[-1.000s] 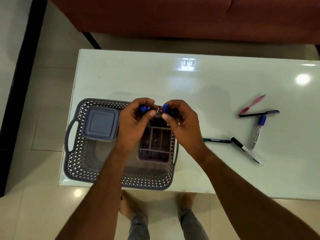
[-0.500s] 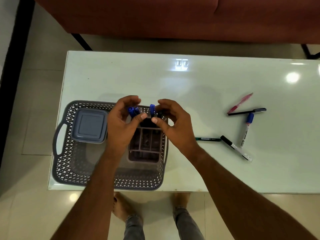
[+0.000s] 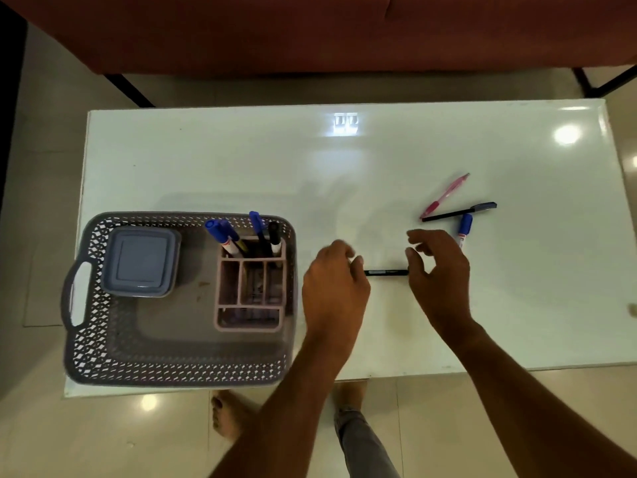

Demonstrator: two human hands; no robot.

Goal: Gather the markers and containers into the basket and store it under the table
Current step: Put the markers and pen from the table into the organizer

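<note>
A grey lattice basket (image 3: 103, 353) sits at the table's front left corner. Inside it are a blue-grey lidded container (image 3: 139, 262) and a pink divided organizer (image 3: 253, 294) with several markers (image 3: 220, 232) standing in its back slot. My left hand (image 3: 332, 281) and my right hand (image 3: 439, 267) hover over the table to the right of the basket, both empty with fingers apart. A dark green marker (image 3: 386, 272) lies between them. Beyond my right hand lie a pink pen (image 3: 444, 194), a black pen (image 3: 458, 212) and a blue-capped marker (image 3: 463, 229), partly hidden by the hand.
The white glossy table (image 3: 241, 160) ends just in front of the basket. A red sofa (image 3: 241, 32) stands behind the table. My bare feet (image 3: 227, 415) are on the tiled floor under the front edge.
Both hands let go of the markers in the organizer and moved right, over the green marker. The camera view shifted, so the basket sits further left.
</note>
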